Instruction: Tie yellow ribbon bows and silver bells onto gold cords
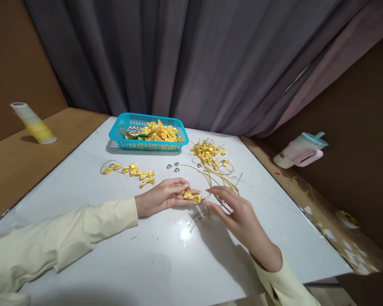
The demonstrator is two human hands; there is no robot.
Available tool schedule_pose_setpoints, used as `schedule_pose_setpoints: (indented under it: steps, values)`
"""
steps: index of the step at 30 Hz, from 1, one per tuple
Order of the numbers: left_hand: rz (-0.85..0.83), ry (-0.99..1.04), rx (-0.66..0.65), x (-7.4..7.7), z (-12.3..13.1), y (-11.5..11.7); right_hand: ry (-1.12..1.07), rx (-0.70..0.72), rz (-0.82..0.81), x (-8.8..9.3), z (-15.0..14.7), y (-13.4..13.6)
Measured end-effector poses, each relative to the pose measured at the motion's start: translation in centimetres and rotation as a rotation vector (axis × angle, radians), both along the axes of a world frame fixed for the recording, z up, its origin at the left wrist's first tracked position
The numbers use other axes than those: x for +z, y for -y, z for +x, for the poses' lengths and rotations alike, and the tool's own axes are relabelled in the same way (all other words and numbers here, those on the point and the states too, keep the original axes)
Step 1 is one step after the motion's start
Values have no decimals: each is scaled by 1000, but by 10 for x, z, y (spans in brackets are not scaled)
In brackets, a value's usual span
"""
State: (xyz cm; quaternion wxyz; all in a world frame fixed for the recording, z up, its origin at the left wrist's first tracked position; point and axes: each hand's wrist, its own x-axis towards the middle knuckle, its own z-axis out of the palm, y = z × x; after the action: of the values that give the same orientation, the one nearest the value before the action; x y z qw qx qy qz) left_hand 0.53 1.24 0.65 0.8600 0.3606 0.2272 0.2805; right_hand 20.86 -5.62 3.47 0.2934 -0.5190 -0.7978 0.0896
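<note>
My left hand (170,193), palm turned up, holds a yellow satin bow (192,196) at its fingertips, thumb folded over it. Close to the bow's right end is my right hand (234,208), its thumb and forefinger apart, with thin gold cord (210,180) around the fingertips. The other fingers of this hand are mostly hidden. A slim metal tool (224,204) shows in the gap under the right forefinger; whether it lies on the table or against the palm I cannot make out. Several gold cords (223,176) spread out behind that hand.
A blue basket (115,135) with yellow bows and silver pieces stands at the back. Finished-looking corded bows (207,152) are heaped right of it. Loose bows (140,173) and three silver heart-shaped pieces (176,169) lie nearer. A lidded cup (298,151) and a ribbon-wrapped tube (36,125) flank the white table.
</note>
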Motion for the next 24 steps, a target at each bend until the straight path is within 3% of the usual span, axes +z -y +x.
schedule_pose_setpoints:
  steps: [3,8,12,14,16,20,24]
  values:
    - [43,32,19,7,1,1,-98,114,-60,4,-20,-5]
    - [94,-16,-33,20,-5,-7,-196,149,-107,6,-24,-19]
    - [335,-432,-162,35,-18,-22,-275,186,-142,10,-17,-25]
    - [522,-666,-84,44,-23,-27,-337,196,-180,11,-17,-25]
    - [603,-684,-53,53,-25,-26,-392,204,-213,12,-18,-24]
    - [505,-507,-223,60,-22,-14,-436,247,-248,12,-22,-20]
    - [344,-463,-314,51,-16,-7,-445,309,-260,12,-24,-16]
